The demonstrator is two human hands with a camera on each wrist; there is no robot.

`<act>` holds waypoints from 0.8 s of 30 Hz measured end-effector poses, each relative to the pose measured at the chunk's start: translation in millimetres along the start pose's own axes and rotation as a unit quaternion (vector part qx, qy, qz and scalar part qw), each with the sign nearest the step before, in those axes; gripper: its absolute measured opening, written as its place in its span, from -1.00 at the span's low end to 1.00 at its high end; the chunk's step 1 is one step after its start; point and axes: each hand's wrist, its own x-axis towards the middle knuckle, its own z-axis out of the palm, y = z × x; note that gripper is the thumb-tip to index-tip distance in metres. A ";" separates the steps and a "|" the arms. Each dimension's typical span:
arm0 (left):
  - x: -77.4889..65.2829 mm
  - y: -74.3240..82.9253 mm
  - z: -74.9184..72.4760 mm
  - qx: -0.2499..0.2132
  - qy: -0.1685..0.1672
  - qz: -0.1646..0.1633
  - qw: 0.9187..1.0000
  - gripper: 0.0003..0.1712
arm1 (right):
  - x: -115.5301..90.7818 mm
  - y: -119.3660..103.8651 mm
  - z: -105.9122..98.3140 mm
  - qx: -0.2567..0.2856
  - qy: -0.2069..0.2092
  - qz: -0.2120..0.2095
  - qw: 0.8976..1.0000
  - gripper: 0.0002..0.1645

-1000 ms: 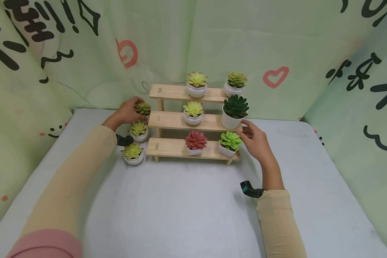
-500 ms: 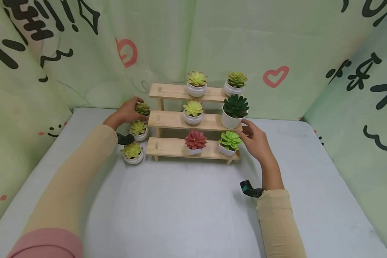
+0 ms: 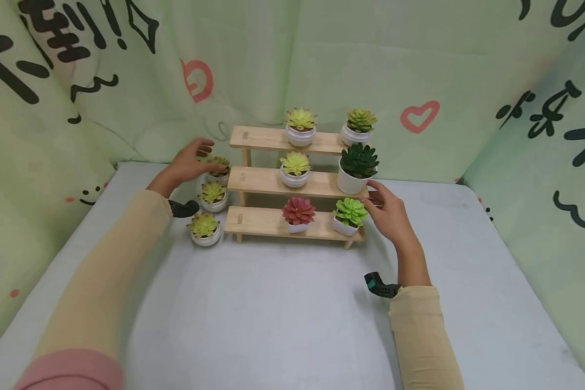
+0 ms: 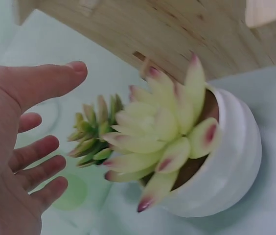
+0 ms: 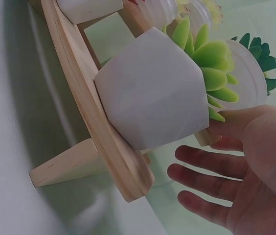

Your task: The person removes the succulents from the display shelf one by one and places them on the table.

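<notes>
Head view: the left hand (image 3: pixel 185 163) reaches to the rear of a short row of potted succulents beside the left end of a three-tier wooden stand (image 3: pixel 258 216). Its grip is spread and holds nothing, thumb and fingers apart about the rearmost succulent (image 3: pixel 219 169), brownish green in a white pot. On the left wrist view a gap shows between thumb and leaves. Nearer the person in that row stand a middle yellow-green succulent (image 3: pixel 213 194) and a front yellow-green succulent (image 3: pixel 204 227), all upright on the white bench (image 3: pixel 283 303).

The right hand (image 3: pixel 389 212) is at the stand's right end, thumb and forefinger against the tip of the middle plank, other fingers extended; whether its grip pinches the wood cannot be told.

Six more pots stand on the tiers, towards the centre and right: a red succulent (image 3: pixel 299 211) and a bright green succulent (image 3: pixel 350 212) on the lowest, a lemon-green succulent (image 3: pixel 294 164) and a dark green succulent (image 3: pixel 359 161) on the middle, a pale yellow succulent (image 3: pixel 300 120) and an olive-green succulent (image 3: pixel 361 120) on top. Behind hangs a pale green printed curtain (image 3: pixel 346 65).
</notes>
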 end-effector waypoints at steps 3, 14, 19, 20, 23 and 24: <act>-6.8 1.1 -3.9 -0.023 0.017 0.012 1.000 -0.10 | 0.0 -0.1 -0.2 -0.002 -0.001 0.000 1.000 -0.34; -24.1 2.0 -5.8 -0.057 0.035 0.057 0.996 -0.14 | 0.5 0.2 -0.6 -0.008 -0.001 -0.003 1.000 -0.34; -31.3 6.4 -2.5 -0.064 0.033 0.067 0.995 -0.16 | -0.5 0.8 -0.9 -0.008 0.000 -0.006 1.000 -0.34; -33.1 8.1 -1.8 -0.066 0.032 0.069 0.995 -0.16 | -0.5 1.0 -0.8 -0.007 0.000 -0.006 1.000 -0.34; -38.8 13.7 -0.2 -0.069 0.030 0.075 0.994 -0.17 | -0.6 1.0 -0.9 -0.006 0.001 -0.007 1.000 -0.34; -40.4 15.3 0.3 -0.071 0.030 0.079 0.994 -0.17 | -0.6 0.9 -0.9 -0.006 0.001 -0.007 1.000 -0.34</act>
